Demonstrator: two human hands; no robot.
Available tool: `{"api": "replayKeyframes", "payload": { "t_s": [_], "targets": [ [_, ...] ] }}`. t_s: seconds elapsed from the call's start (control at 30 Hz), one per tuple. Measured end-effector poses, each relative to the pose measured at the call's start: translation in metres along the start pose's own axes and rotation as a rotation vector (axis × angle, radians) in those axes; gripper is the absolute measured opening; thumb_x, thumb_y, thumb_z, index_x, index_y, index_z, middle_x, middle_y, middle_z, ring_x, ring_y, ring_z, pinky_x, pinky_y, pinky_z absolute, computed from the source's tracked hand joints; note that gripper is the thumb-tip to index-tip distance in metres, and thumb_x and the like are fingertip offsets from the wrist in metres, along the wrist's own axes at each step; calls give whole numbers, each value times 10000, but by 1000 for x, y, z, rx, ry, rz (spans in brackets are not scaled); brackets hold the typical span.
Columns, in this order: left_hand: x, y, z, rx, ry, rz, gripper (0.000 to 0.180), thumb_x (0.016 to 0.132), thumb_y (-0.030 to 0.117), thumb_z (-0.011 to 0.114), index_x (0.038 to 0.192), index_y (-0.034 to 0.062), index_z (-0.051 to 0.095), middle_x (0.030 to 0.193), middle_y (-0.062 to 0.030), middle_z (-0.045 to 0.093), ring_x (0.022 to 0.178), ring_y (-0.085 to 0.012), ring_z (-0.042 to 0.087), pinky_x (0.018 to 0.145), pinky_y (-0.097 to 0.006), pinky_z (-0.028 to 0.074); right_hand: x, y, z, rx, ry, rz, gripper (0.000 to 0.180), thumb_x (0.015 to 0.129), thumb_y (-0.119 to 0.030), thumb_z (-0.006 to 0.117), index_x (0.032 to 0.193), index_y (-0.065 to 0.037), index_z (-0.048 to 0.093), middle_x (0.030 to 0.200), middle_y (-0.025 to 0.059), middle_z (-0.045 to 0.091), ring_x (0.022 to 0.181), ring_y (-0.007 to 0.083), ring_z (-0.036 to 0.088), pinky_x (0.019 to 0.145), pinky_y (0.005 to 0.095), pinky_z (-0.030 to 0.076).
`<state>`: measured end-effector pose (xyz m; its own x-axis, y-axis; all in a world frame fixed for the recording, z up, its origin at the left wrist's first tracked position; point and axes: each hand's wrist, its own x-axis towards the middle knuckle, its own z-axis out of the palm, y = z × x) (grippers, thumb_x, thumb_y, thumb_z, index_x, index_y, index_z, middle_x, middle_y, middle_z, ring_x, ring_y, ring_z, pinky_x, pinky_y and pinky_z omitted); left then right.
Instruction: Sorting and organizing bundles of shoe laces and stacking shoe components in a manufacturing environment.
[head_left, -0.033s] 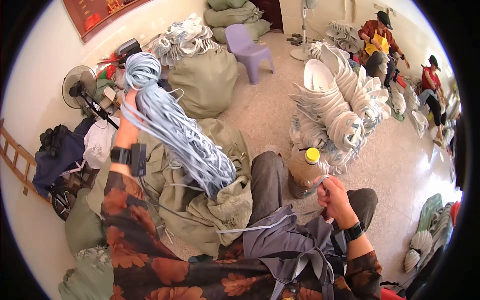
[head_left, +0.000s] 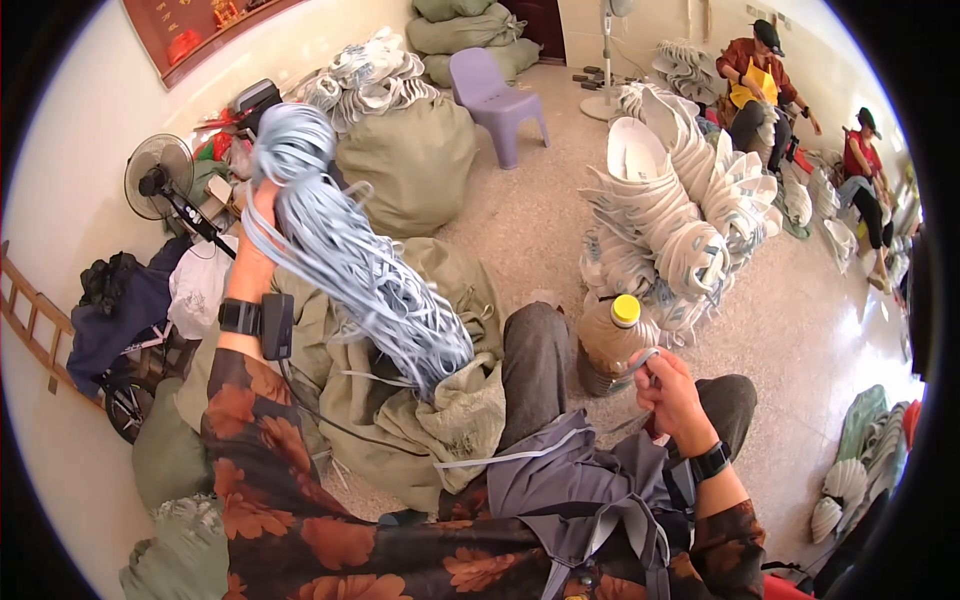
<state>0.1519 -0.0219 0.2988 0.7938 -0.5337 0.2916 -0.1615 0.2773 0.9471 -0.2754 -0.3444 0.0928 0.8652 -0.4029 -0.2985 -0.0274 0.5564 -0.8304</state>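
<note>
My left hand [head_left: 262, 205] is raised and closed round the upper part of a long bundle of pale blue-grey laces [head_left: 350, 255]. The bundle is looped into a knob at its top and slants down to the right, its lower end against an olive woven sack [head_left: 455, 405]. My right hand [head_left: 668, 390] is closed, pinching a short grey lace [head_left: 645, 362] between thumb and fingers beside a large plastic bottle with a yellow cap [head_left: 608, 348]. A single pale lace [head_left: 515, 456] lies across the grey apron [head_left: 540, 475] on my lap.
Stacked white shoe uppers [head_left: 650, 200] stand on the floor ahead to the right. Beyond the sack are a stuffed sack [head_left: 405, 165] and a purple chair [head_left: 497, 100]. A fan [head_left: 160, 175] stands at left. Two people [head_left: 757, 90] sit at the far right.
The top of the lace bundle has shifted slightly to the right with my left hand, and its loose strands have swung a little. My right hand has barely moved.
</note>
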Motion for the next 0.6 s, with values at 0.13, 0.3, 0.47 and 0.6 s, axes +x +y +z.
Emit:
{"api": "replayKeyframes", "payload": {
  "t_s": [0.13,0.3,0.47,0.6],
  "targets": [
    [-31,-23,62,852,-413,181,362,871,273,651,1089,-16,660,968,-47,697,851,-119,618,748,-290,504,-4,-8,27,51,88,-60,126,957,-152,486,981,-64,574,738,-3,527,492,55,390,422,217,301],
    [-106,-144,159,581,-642,-206,300,830,187,694,1033,-31,658,893,-20,681,813,-100,601,736,-281,494,-2,-2,7,78,-21,-18,77,914,-130,546,990,-119,541,742,-13,524,501,41,386,426,190,264],
    [-111,-224,176,632,-502,-196,380,781,245,760,996,-50,654,883,-152,706,811,-194,666,731,-335,506,-8,0,1,-42,-13,60,83,926,-180,586,979,-121,561,692,-55,477,493,17,347,425,179,247],
    [-115,-238,206,726,-513,-103,364,761,260,771,915,-43,642,846,-212,682,795,-304,677,709,-387,505,16,21,20,-367,27,-178,161,937,-240,637,976,-84,632,660,-102,477,520,-9,382,434,175,264]
  ]
}}
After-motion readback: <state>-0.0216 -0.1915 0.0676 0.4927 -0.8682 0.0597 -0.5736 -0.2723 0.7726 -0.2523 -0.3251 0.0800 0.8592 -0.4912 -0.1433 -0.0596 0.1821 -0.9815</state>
